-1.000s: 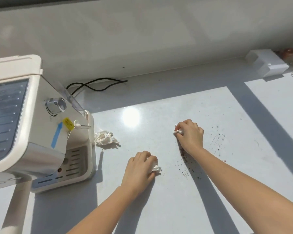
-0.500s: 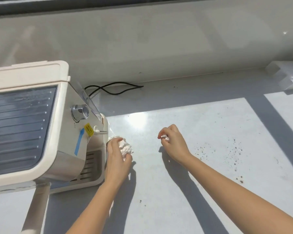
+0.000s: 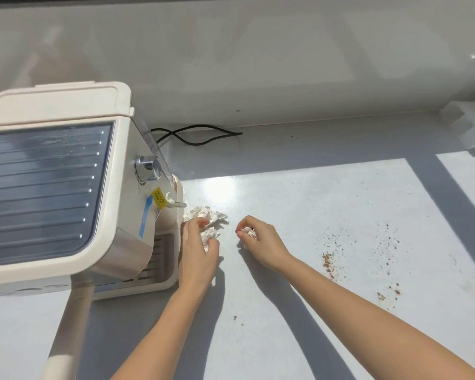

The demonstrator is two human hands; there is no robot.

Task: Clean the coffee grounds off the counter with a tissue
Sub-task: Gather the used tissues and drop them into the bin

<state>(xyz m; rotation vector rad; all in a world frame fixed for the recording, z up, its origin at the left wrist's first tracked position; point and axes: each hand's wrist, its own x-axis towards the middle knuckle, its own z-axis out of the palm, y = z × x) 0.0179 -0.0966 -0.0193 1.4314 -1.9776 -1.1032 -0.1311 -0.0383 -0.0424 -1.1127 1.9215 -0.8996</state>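
Observation:
Brown coffee grounds [image 3: 330, 263] lie scattered on the white counter [image 3: 340, 204], right of both hands, with a few specks [image 3: 235, 317] nearer the front. My left hand [image 3: 196, 250] rests by the coffee machine and grips a small wad of tissue. It touches a larger crumpled white tissue [image 3: 209, 215] lying on the counter beside the machine. My right hand [image 3: 259, 241] hovers just right of it, fingers curled around a small piece of tissue [image 3: 249, 232].
A cream coffee machine [image 3: 66, 187] with a steel knob and drip tray fills the left. Its handle [image 3: 66, 333] sticks out toward me. A black cable [image 3: 195, 135] lies along the back wall. A white box [image 3: 470, 127] sits at the far right.
Both hands have moved left, away from the grounds. My left hand carried its tissue wad over to the crumpled tissue by the machine. My right hand followed with its piece.

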